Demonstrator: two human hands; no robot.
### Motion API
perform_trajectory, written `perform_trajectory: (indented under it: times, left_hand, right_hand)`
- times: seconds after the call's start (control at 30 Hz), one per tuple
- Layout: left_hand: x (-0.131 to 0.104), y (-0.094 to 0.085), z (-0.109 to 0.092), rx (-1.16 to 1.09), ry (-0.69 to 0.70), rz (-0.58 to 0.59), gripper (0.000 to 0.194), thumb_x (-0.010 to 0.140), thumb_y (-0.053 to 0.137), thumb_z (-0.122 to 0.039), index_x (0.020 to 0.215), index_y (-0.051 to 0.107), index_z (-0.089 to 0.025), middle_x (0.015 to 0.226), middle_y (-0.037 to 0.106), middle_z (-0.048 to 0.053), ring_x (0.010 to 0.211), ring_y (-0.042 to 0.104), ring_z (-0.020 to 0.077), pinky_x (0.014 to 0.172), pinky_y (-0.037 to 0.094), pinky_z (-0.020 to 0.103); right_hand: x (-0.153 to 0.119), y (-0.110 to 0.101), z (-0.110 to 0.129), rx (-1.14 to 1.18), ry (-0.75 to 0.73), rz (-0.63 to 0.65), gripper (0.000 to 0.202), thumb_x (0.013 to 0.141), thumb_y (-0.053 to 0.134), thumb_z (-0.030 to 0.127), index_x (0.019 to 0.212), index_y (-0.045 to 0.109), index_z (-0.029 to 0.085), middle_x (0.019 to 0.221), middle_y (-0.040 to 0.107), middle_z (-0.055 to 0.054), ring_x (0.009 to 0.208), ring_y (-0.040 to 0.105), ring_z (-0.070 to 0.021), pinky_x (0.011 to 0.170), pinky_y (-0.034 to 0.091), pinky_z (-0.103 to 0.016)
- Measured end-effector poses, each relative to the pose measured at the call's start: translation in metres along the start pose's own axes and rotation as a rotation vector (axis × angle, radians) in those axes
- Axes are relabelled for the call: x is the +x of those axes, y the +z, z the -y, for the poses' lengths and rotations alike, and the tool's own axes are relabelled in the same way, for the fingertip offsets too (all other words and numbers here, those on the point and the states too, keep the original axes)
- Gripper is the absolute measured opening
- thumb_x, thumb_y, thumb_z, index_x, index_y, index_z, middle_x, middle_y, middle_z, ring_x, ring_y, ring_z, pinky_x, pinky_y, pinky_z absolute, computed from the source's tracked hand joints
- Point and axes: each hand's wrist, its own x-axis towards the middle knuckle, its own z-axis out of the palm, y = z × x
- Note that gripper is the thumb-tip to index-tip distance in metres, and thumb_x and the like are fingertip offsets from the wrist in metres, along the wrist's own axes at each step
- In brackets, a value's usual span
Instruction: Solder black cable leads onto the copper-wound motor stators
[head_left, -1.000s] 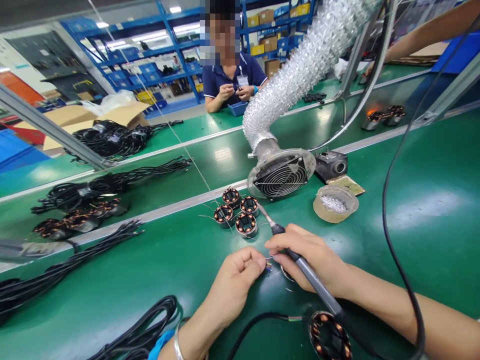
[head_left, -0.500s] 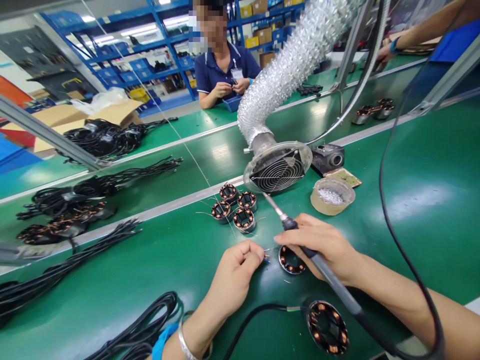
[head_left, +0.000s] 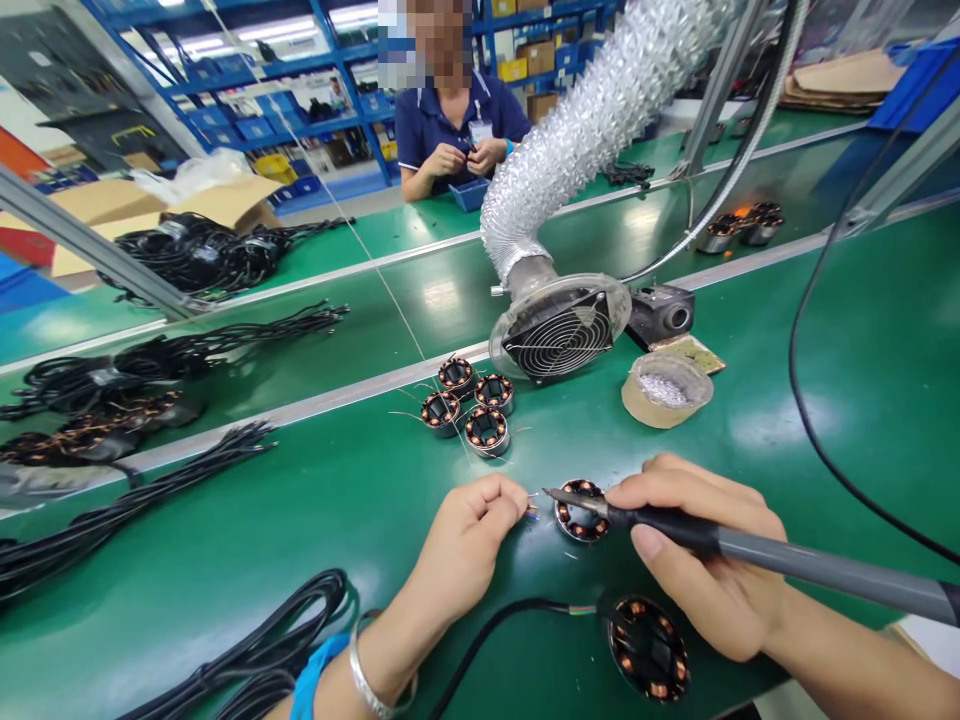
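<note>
My left hand (head_left: 469,535) pinches thin coloured wire ends (head_left: 532,508) between thumb and forefinger. In my right hand (head_left: 720,590) is a soldering iron (head_left: 787,562), gripped by its dark handle, its tip just right of those wires; contact cannot be made out. Under the iron's tip section lies a ring-shaped motor stator (head_left: 582,530) with copper windings. A second stator (head_left: 649,650), joined to a black cable (head_left: 487,618) by coloured wires, lies nearer me, below my right hand.
Several stators (head_left: 486,432) stand grouped ahead. Behind them is a fume extractor (head_left: 566,335) with a silver duct (head_left: 570,140). A tub of shiny bits (head_left: 666,410) and a black stand (head_left: 660,315) sit right. Black cables (head_left: 150,510) lie left. A person (head_left: 457,130) sits opposite.
My right hand has turned and brought the soldering iron's tip down from near the extractor to beside the wires. My left hand keeps its pinch. The arm at upper right is gone from view.
</note>
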Motion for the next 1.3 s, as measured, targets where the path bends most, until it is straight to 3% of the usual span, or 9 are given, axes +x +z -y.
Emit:
perform_trajectory:
  times: [0.57,0.8,1.1,1.3]
  left_hand:
    - [-0.002,0.001,-0.003,0.026,0.040,-0.015,0.024,0.085,0.052,-0.032,0.067,0.057,-0.017,0.058,0.042,-0.005,0.056,0.032,0.0110,0.054,0.027,0.023]
    - [-0.003,0.001,-0.004,0.033,0.042,0.000,0.026,0.086,0.053,-0.035,0.066,0.056,-0.017,0.059,0.041,-0.005,0.057,0.032,0.0113,0.054,0.027,0.023]
    - [-0.003,0.001,-0.004,0.050,0.044,0.001,0.027,0.086,0.052,-0.036,0.067,0.055,-0.017,0.059,0.041,-0.005,0.057,0.032,0.0115,0.054,0.027,0.024]
    - [-0.004,0.001,-0.004,0.057,0.044,-0.002,0.028,0.086,0.052,-0.037,0.067,0.054,-0.017,0.061,0.043,-0.004,0.058,0.034,0.0120,0.055,0.028,0.024]
  right_hand:
    - [0.000,0.002,0.002,0.001,-0.012,0.004,0.020,0.079,0.053,0.011,0.091,0.067,0.018,0.065,0.062,0.000,0.049,0.052,-0.0108,0.043,0.041,-0.023]
    - [-0.003,0.005,0.004,-0.033,-0.045,0.030,0.022,0.078,0.052,0.010,0.093,0.065,0.019,0.063,0.059,0.000,0.049,0.050,-0.0128,0.044,0.038,-0.026]
    - [-0.010,0.009,0.002,-0.139,-0.280,0.112,0.034,0.072,0.053,0.008,0.103,0.062,0.018,0.063,0.059,-0.002,0.048,0.050,-0.0166,0.045,0.040,-0.031]
    - [-0.015,0.004,0.001,-0.127,-0.247,0.049,0.035,0.072,0.054,0.008,0.104,0.063,0.019,0.065,0.058,-0.002,0.051,0.053,-0.0167,0.049,0.044,-0.033]
